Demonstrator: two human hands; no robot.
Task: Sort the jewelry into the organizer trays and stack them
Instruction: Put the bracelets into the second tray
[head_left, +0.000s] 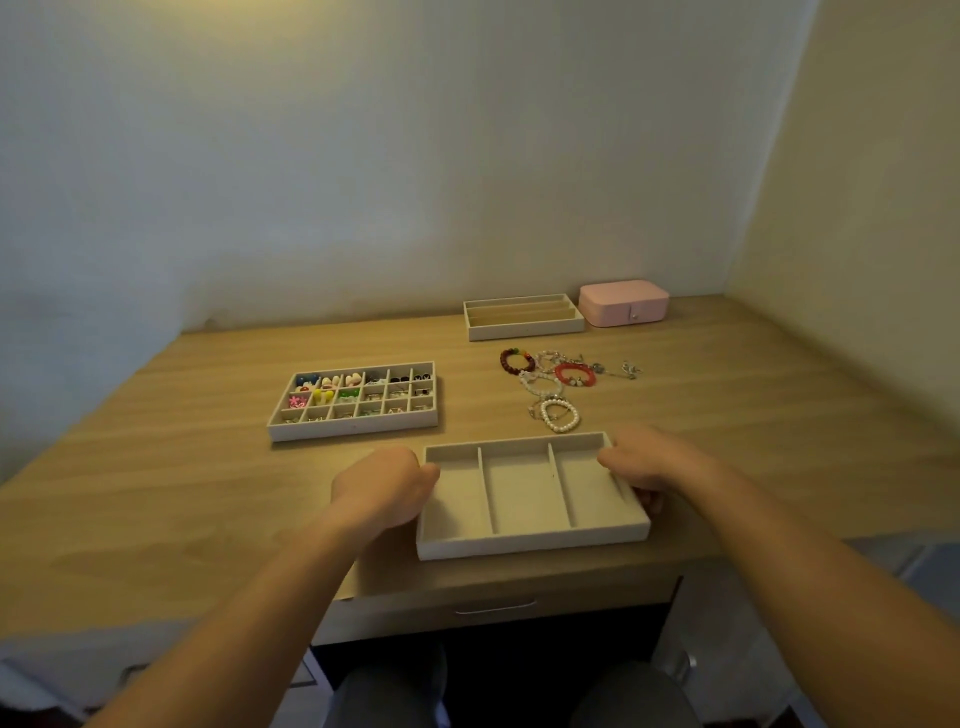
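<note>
The left hand's (382, 486) fingers are hidden under its own back. Only the thumb shows, laid against the left wall of the three-slot tray (530, 543). The right hand (647, 460) covers the tray's far right corner, and its fingertips curl down over the right wall, partly out of sight. Each grip is closed on this tray, one at either side. The tray sits on the worktop (208, 467) near its front edge, and all three slots are bare.

The small pieces in the grid tray (353, 428), further back on the left, are too tiny to name. Coloured bits fill its left cells and darker or silvery ones the rest. The bracelets (558, 387) lie loose in a tangle just behind the held tray: a dark red beaded one, a bright red one, and pearl strands. The thin chains among them are hard to separate. A long-slot tray (524, 330) stands by the wall, just beside a pink box (623, 302) with its lid shut.
</note>
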